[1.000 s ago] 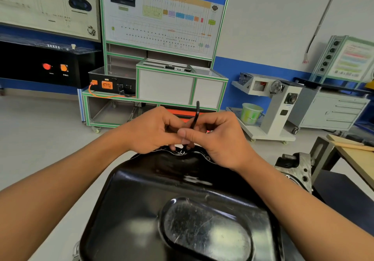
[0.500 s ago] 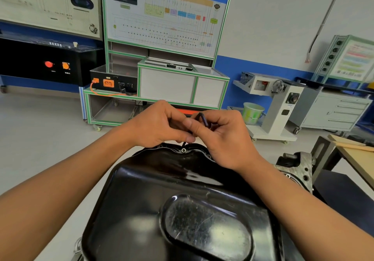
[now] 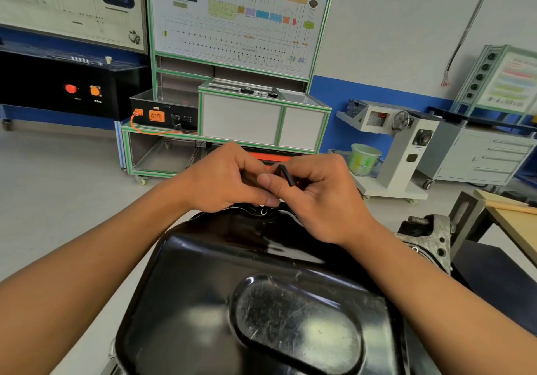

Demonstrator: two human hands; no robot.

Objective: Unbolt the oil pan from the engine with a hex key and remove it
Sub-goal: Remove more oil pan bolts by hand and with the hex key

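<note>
Black oil pan point(image 3: 261, 287) sits bottom-up on the engine point(image 3: 427, 238) right in front of you, bolt point(image 3: 263, 211) in hand at the middle of its far flange — your right hand point(image 3: 319, 200) pinches the hex key point(image 3: 286, 174) just above it, left hand point(image 3: 223, 182) curled against the right, though whether it grips the key too I cannot tell. Seat the tip fully in the socket, shaft square to the flange, before turning — a tilted key likely rounds the head.

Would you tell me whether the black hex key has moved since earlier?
Yes. The black hex key stood upright; its arm has swung down toward the glossy black oil pan rim.
</note>
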